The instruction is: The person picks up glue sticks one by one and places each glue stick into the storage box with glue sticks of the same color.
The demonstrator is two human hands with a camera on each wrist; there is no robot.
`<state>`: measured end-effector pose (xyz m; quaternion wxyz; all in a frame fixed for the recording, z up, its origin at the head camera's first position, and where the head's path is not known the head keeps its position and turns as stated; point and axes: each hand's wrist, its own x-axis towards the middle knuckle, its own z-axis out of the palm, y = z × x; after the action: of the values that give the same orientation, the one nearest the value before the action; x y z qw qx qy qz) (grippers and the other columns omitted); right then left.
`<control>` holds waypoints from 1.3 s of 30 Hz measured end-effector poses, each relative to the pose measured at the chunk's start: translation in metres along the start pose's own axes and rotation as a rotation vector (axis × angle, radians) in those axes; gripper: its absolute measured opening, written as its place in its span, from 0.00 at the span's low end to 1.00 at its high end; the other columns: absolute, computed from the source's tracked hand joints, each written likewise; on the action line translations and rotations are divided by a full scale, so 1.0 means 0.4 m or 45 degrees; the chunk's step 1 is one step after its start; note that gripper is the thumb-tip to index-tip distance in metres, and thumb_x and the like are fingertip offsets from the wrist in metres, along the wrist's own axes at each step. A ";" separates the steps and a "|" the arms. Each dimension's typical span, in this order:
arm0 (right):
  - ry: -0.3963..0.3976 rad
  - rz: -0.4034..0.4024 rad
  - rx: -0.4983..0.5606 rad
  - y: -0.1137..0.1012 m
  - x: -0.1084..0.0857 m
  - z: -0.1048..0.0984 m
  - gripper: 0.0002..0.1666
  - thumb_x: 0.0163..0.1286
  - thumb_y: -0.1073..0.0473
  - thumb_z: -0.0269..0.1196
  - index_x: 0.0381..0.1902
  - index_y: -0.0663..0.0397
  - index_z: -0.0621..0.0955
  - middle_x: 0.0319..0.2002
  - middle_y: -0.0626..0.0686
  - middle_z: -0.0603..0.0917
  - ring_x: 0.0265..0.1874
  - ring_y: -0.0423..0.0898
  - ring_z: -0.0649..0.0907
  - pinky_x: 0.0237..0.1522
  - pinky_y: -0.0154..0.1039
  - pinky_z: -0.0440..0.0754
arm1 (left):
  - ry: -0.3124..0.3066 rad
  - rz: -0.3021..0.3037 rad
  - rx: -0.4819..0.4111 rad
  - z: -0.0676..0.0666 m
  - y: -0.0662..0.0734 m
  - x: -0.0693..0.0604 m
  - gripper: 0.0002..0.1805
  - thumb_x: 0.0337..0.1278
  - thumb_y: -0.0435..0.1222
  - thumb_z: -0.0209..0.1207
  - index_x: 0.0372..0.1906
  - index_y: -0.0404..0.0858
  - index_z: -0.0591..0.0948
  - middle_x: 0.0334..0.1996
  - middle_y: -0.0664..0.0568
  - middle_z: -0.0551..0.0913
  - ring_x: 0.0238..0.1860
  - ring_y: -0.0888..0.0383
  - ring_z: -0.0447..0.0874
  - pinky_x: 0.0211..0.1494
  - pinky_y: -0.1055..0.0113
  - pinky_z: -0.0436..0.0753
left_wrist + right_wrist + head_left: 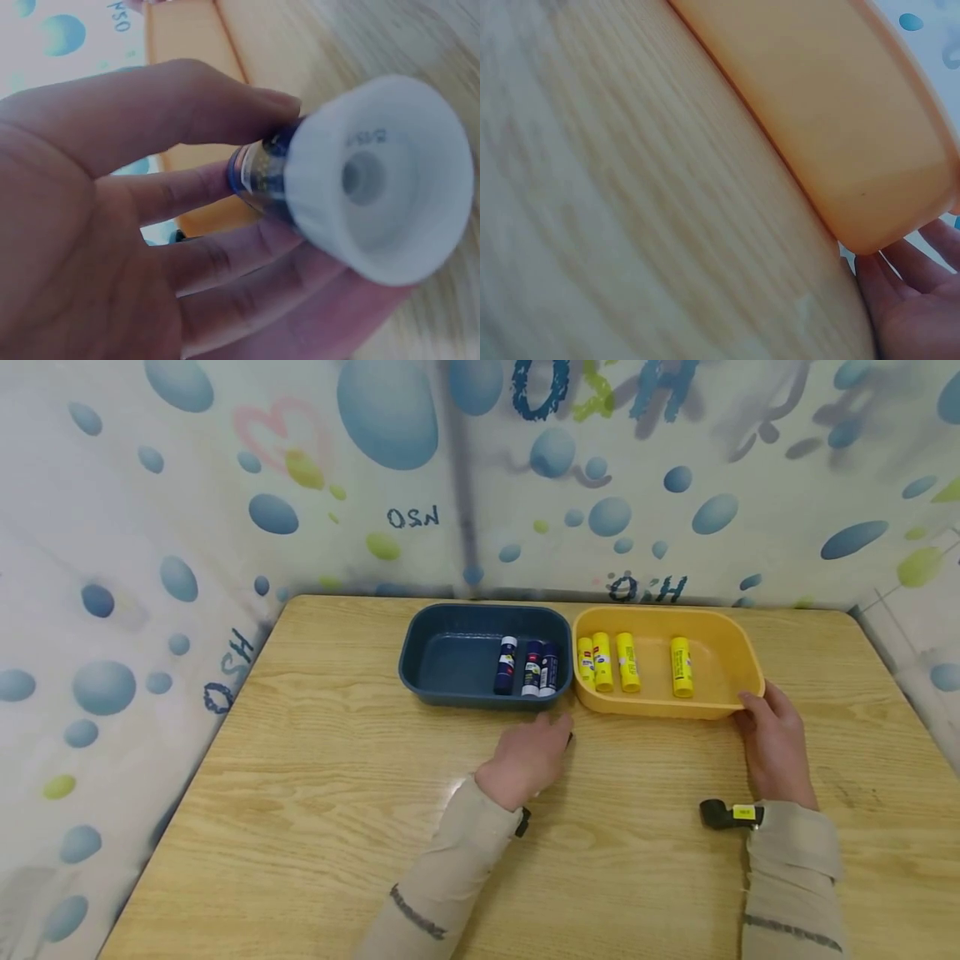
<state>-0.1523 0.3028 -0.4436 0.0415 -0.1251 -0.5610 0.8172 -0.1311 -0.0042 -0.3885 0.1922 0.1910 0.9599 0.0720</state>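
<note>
My left hand (pixel 527 760) is in front of the blue bin (pixel 427 685) and pinches a dark blue glue stick (pixel 271 174) between thumb and fingers. Its hollow white end faces the left wrist camera; in the head view the hand hides most of it. My right hand (pixel 776 747) holds the front right corner of the yellow bin (pixel 720 703), thumb at the rim and fingers against the outer wall. Three dark blue glue sticks (pixel 531 667) lie in the blue bin's right half. Several yellow glue sticks (pixel 628 662) lie in the yellow bin, one apart from the others.
Both bins stand side by side near the back edge of the wooden table (pixel 315 760). A patterned wall covering (pixel 495 485) rises behind the table and along its left side. Each wrist wears a small black device (pixel 720 814).
</note>
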 end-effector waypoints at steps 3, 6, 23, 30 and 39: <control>0.001 0.003 0.012 -0.001 0.000 0.001 0.32 0.66 0.59 0.55 0.66 0.50 0.59 0.66 0.50 0.54 0.63 0.45 0.57 0.56 0.29 0.63 | -0.041 0.027 -0.057 -0.014 -0.006 -0.004 0.26 0.55 0.39 0.56 0.59 0.47 0.63 0.47 0.50 0.71 0.33 0.56 0.71 0.32 0.64 0.75; -0.007 -0.011 0.035 0.001 0.005 0.005 0.32 0.65 0.60 0.55 0.66 0.52 0.61 0.65 0.51 0.55 0.62 0.47 0.58 0.53 0.27 0.67 | -0.057 0.023 -0.128 -0.038 -0.016 -0.012 0.31 0.50 0.41 0.61 0.60 0.48 0.62 0.47 0.51 0.71 0.33 0.56 0.71 0.34 0.65 0.75; 0.016 0.031 -0.015 -0.005 0.000 0.002 0.33 0.66 0.56 0.55 0.67 0.47 0.59 0.66 0.48 0.53 0.63 0.45 0.57 0.59 0.30 0.59 | 0.023 0.066 -0.235 -0.140 -0.034 -0.077 0.31 0.51 0.43 0.59 0.60 0.48 0.60 0.46 0.53 0.70 0.28 0.58 0.74 0.29 0.70 0.74; 0.013 0.021 -0.025 -0.005 0.000 0.002 0.33 0.65 0.56 0.55 0.66 0.48 0.59 0.66 0.49 0.54 0.62 0.45 0.58 0.57 0.29 0.61 | 0.051 0.077 -0.172 -0.194 -0.062 -0.086 0.33 0.51 0.41 0.56 0.63 0.47 0.58 0.47 0.52 0.70 0.25 0.58 0.73 0.26 0.68 0.73; 0.004 0.012 0.012 0.001 0.001 -0.002 0.32 0.65 0.57 0.55 0.66 0.49 0.60 0.66 0.50 0.54 0.63 0.46 0.58 0.51 0.26 0.67 | 0.004 0.036 -0.168 -0.271 -0.097 -0.079 0.32 0.51 0.40 0.56 0.61 0.48 0.58 0.48 0.52 0.69 0.22 0.59 0.75 0.24 0.68 0.73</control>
<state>-0.1524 0.3036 -0.4443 0.0392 -0.1289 -0.5566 0.8198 -0.1601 -0.0592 -0.2867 0.2016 0.1913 0.9506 0.1383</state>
